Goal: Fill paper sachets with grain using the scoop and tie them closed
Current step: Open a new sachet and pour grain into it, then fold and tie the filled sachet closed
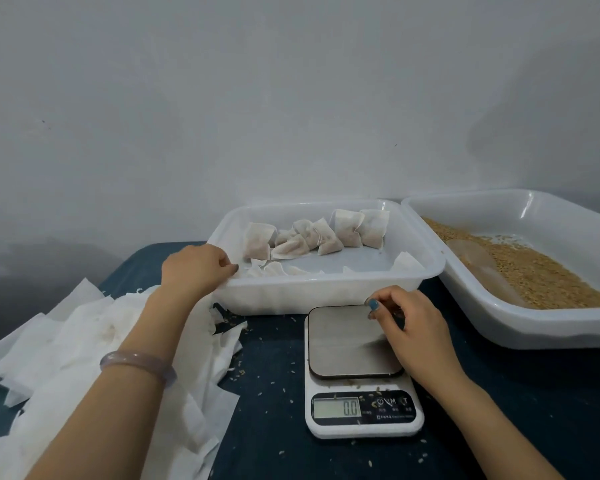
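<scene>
Head view: the left hand [201,268] curls its grip at the near rim of the white tray [326,292] holding filled sachets [312,237]; whether it pinches paper cannot be told. The right hand [409,327] is over the scale [347,341], thumb and forefinger pressed together, contents unclear. The scoop [482,268] lies in the grain [551,278] in the right-hand tray [534,330].

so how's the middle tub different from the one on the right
The middle tub holds filled sachets; the right tub holds loose grain with the scoop in it. The left hand holds the middle tub's rim; no hand touches the right tub. Both are white plastic.
</scene>
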